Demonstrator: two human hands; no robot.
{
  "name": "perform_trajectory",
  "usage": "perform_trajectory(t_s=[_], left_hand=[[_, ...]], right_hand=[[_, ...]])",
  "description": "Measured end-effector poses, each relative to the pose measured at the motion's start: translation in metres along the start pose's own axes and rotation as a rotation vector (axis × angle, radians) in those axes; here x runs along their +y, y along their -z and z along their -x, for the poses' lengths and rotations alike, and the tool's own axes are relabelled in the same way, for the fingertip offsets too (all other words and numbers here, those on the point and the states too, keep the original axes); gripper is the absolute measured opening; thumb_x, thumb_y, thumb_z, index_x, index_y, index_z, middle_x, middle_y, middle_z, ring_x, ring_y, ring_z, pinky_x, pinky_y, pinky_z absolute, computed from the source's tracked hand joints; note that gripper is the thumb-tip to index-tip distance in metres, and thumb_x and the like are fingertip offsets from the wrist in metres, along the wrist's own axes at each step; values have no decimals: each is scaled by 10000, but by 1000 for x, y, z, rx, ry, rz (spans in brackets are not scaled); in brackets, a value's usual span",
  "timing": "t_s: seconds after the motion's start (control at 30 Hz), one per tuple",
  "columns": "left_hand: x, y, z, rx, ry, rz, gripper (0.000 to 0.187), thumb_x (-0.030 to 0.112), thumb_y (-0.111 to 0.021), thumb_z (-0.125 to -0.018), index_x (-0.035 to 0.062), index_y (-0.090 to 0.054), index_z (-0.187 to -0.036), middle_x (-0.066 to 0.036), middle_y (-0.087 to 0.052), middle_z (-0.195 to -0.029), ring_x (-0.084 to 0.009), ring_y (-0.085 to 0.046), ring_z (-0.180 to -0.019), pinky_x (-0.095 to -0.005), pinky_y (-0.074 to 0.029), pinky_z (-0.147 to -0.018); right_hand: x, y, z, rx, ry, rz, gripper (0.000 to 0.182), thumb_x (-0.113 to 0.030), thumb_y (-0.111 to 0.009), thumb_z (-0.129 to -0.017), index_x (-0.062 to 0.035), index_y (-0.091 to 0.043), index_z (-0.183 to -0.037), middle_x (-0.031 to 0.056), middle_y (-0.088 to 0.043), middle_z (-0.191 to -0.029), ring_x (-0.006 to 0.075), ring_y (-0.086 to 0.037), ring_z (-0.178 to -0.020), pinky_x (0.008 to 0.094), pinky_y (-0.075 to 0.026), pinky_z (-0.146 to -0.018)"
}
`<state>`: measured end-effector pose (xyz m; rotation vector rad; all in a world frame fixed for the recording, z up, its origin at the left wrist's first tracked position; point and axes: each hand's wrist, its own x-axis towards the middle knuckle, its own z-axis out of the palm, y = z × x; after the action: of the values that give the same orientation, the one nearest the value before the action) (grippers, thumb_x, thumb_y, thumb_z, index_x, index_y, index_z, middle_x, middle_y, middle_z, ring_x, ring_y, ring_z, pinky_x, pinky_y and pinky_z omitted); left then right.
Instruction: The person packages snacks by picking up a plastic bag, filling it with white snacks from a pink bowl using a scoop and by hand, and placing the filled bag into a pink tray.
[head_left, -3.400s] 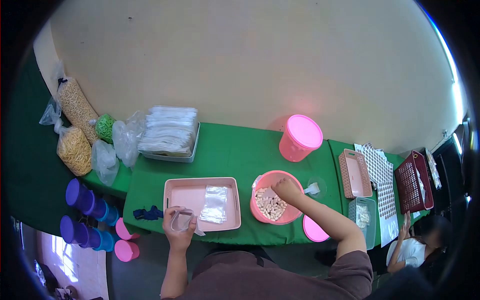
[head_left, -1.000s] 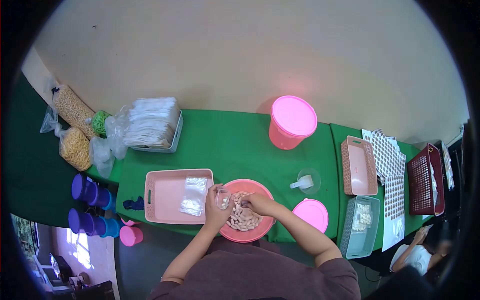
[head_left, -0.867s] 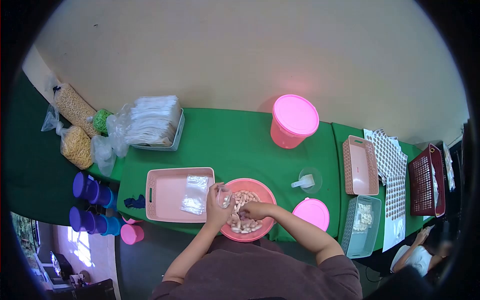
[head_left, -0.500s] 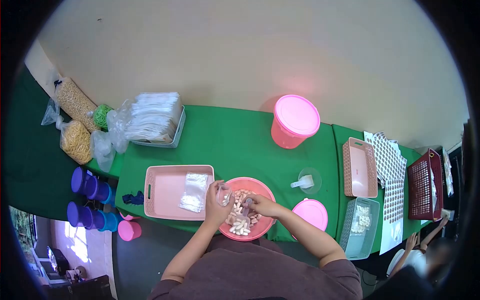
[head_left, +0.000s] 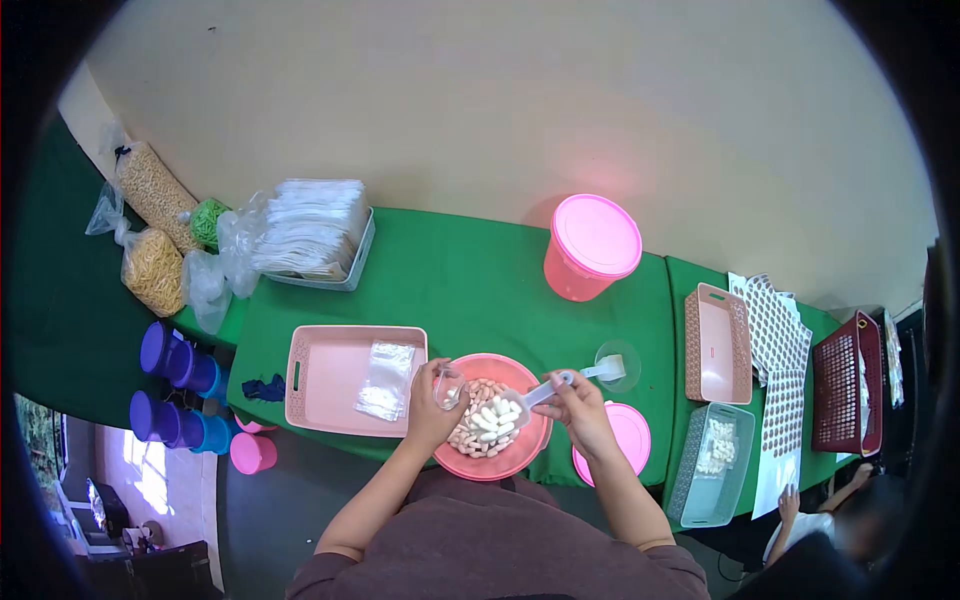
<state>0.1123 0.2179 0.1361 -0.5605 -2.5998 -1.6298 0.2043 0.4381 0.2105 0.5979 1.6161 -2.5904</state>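
Note:
My left hand (head_left: 430, 410) grips a small clear plastic cup (head_left: 455, 376) above the left side of a pink basin (head_left: 530, 452). The basin holds many small oblong pieces (head_left: 468, 436), white and pale pink. In my right hand (head_left: 582, 412) is the handle of a translucent scoop (head_left: 541, 391). Its bowl, heaped with white oblong pieces (head_left: 497, 418), is over the basin, close to the cup. My fingers partly hide the cup, so its contents are hard to make out.
Left of the basin, a pink tray (head_left: 330, 420) holds clear plastic bags (head_left: 388, 378). A pink lid (head_left: 628, 440) lies to the right, near another white scoop (head_left: 606, 369) on a clear round lid or dish. Behind stands a lidded pink bucket (head_left: 590, 245). A person (head_left: 815, 525) is at far right.
The scoop has come up out of the pieces with a heaped load. My right hand has shifted right and turned, while my left hand stays nearly in place with the cup.

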Motion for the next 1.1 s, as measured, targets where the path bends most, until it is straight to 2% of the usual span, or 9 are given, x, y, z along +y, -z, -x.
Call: perform_trajectory(t_s=[0.23,0.3,0.4,0.73,0.83,0.9,0.93,1.0,1.1], left_hand=[[19,9,2,-228,-267,-200,732,251,-828,-581,93,-468,-1198,-85,-562,-1132,-313,-517,-1105,-534,-221,-1104],[18,8,3,-245,-311,-183,767,272,-843,-563,95,-468,-1209,-85,-560,-1129,-294,-525,-1090,-544,-197,-1111],[20,9,4,-268,-379,-219,801,290,-851,-545,99,-465,-1222,-83,-564,-1127,-288,-532,-1079,-551,-179,-1112],[17,8,1,-287,-354,-115,695,153,-766,-640,78,-452,-1255,-107,-543,-1122,-313,-522,-1105,-468,-282,-1090],[12,12,-2,-224,-83,56,709,78,-716,-689,62,-410,-1329,-126,-515,-1194,-315,-512,-1143,-405,-350,-1048],[1,13,-6,-120,-92,331,809,26,-674,-740,85,-291,-1450,-135,-461,-1275,-248,-505,-1139,-340,-414,-997],[10,16,-4,-171,130,723,806,47,-660,-813,88,-217,-1486,-114,-475,-1286,-197,-508,-1146,-299,-416,-973],[20,20,-7,-166,187,841,779,63,-650,-843,77,-210,-1485,-109,-491,-1275,-185,-514,-1140,-300,-415,-974],[22,22,-6,-175,268,1001,705,115,-640,-890,45,-239,-1465,-102,-541,-1233,-164,-528,-1126,-298,-418,-974]], right_hand=[[-17,-37,14,34,462,167,201,-63,-580,-921,50,-538,-1082,148,-654,-974,225,-661,-929,326,-574,-801],[-15,-42,19,20,440,245,236,-26,-645,-864,46,-558,-1072,154,-659,-998,226,-662,-939,324,-572,-791],[-18,-52,28,-7,666,688,277,-16,-703,-794,29,-604,-1048,151,-668,-1006,209,-674,-905,329,-560,-773],[-18,-36,34,231,637,452,185,-64,-592,-909,41,-580,-1061,142,-669,-954,175,-649,-896,304,-521,-790],[-1,-20,20,290,551,447,179,-95,-569,-930,39,-584,-1048,134,-672,-932,158,-646,-870,301,-522,-769],[7,-16,14,276,477,525,163,-80,-582,-909,35,-599,-1025,142,-672,-909,179,-659,-835,308,-528,-742],[15,-12,11,144,393,709,154,-60,-589,-890,31,-606,-1013,153,-668,-904,204,-664,-817,314,-531,-726],[31,-7,9,-74,259,873,158,-44,-597,-850,27,-619,-989,193,-653,-929,278,-662,-843,346,-529,-753],[40,-9,10,-113,274,966,167,-82,-591,-868,23,-619,-995,197,-644,-978,284,-648,-902,367,-511,-803]])
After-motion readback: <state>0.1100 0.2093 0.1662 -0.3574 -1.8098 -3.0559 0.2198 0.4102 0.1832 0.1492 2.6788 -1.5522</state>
